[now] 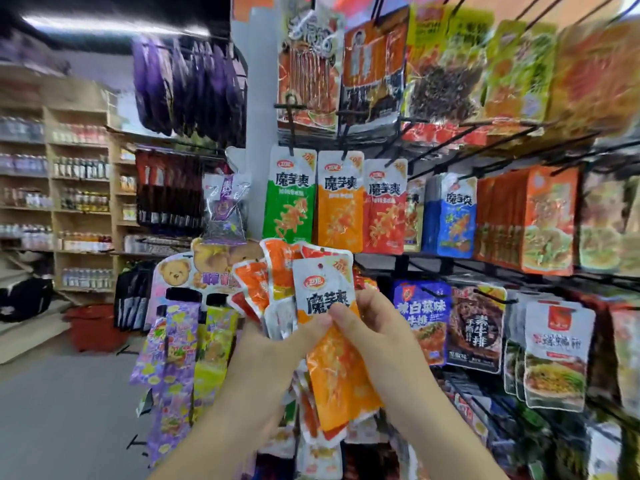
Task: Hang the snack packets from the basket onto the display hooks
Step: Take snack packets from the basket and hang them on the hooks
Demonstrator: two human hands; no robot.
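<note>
You are holding front orange packet (337,379) below hanging orange packet (341,202). Your right hand (377,334) pinching front one mid-height, fingers clenched on it. Your left hand (273,348) gripping fanned bunch of packets (258,287), below-left of hanging orange packet. Green packet (290,199) hanging just left of it.

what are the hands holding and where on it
The left hand grips a fanned bunch of packets low down; the right hand pinches the front orange packet near its middle.
</note>
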